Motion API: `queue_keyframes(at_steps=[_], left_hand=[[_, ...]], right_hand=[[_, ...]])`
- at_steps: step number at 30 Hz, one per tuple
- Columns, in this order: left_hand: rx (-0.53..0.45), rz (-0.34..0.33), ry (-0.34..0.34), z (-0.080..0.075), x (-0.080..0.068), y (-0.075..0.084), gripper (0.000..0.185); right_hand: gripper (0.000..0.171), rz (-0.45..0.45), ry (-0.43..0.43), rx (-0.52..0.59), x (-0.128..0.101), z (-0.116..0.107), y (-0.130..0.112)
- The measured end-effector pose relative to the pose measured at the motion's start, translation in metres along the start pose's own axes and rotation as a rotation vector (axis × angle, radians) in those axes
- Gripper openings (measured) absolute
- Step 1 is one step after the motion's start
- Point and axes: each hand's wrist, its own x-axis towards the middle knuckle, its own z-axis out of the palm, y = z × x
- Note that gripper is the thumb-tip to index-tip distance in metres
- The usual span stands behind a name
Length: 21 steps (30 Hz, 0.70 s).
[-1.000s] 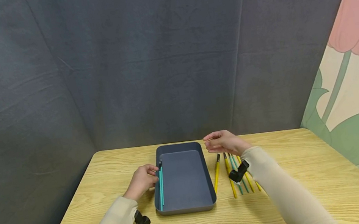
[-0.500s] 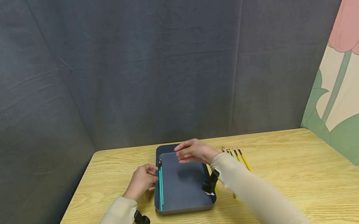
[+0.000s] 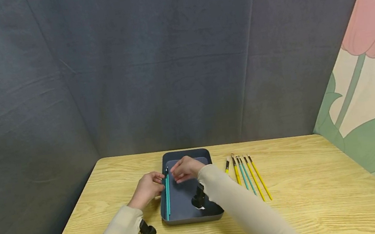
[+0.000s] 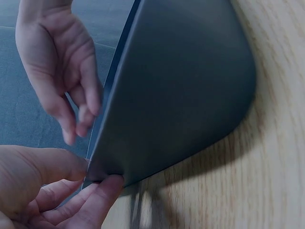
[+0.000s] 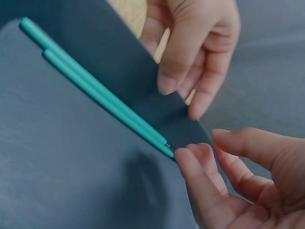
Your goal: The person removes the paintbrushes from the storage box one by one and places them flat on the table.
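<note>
A dark grey tray (image 3: 192, 219) lies on the wooden table. Two teal paintbrushes (image 3: 168, 199) lie side by side along the inside of its left wall, bristle ends away from me. My left hand (image 3: 147, 189) pinches the tray's left rim; in the left wrist view its thumb is at the rim, fingers against the outer wall. Over the tray, my right hand (image 3: 186, 168) holds nothing, its fingers loosely bent. The right wrist view shows those fingertips (image 5: 188, 162) right at the brushes' ferrules, overlapping the bristle ends, which are hidden there.
To the right of the tray, several yellow paintbrushes (image 3: 259, 177) and teal paintbrushes (image 3: 248, 176) lie in a loose row on the table (image 3: 310, 195). A dark curtain (image 3: 167, 76) hangs behind the table. A wall with a painted tulip (image 3: 370, 11) stands at the right.
My right hand has moved left from above the loose brushes, across the tray, to the teal brushes inside. The left hand has stayed at the tray's rim.
</note>
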Motion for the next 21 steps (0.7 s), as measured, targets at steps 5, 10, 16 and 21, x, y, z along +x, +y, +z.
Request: queue_keyframes(at_steps=[5,10,16,21], left_hand=[[0.003,0.0,0.004,0.0,0.0,0.0,0.033],[-0.004,-0.009,-0.001,0.0,0.0,0.002,0.033],[-0.014,-0.011,-0.005,-0.001,-0.001,0.001,0.032],[-0.012,-0.009,-0.01,-0.001,-0.001,0.002,0.032]], right_hand=[[0.026,0.043,0.017,0.005,0.009,0.008,0.004],[0.019,0.074,0.044,0.019,0.017,0.017,0.007],[0.012,0.091,0.087,0.013,0.019,0.028,0.008],[0.014,0.097,0.101,0.011,0.02,0.032,0.01]])
